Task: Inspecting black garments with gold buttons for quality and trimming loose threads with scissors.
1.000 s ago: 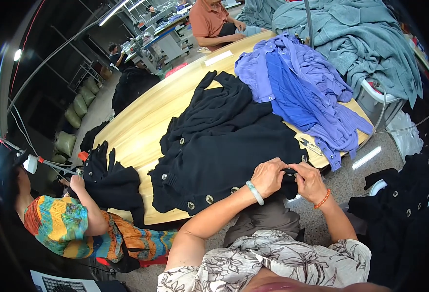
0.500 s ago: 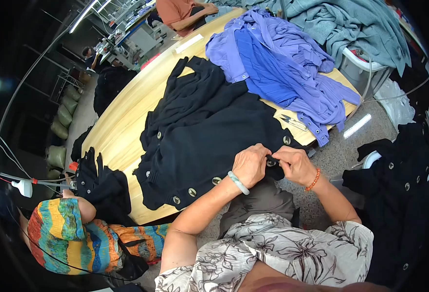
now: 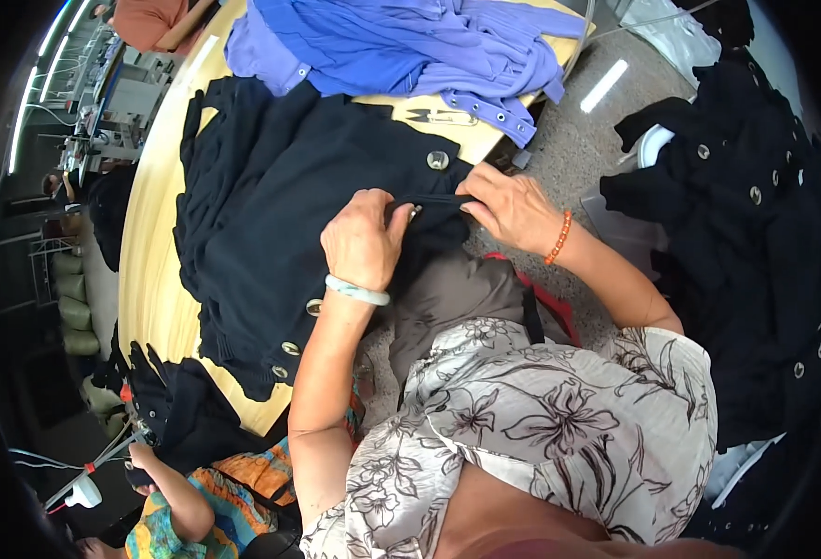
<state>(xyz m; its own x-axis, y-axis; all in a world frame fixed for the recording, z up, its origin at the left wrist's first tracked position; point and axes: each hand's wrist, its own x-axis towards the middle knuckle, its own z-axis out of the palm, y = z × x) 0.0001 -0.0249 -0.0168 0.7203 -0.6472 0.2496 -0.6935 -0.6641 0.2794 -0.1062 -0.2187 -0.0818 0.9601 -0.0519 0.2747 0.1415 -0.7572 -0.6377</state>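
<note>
Left hand (image 3: 364, 238) and right hand (image 3: 515, 207) have been pulled further apart, an edge of the black cardigan (image 3: 280, 200) pinched in both sets of fingers. Rest of it's spread on the wooden table (image 3: 154, 238), purple clothes (image 3: 382, 47) heaped just beyond.

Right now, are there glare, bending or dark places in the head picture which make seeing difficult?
Head view: the table bows along its edge, the corners go black; a white strip, apparently glare, lies on the floor. Head view again: the black garment shows only faint folds; the left hand and right hand look fairly sharp.
</note>
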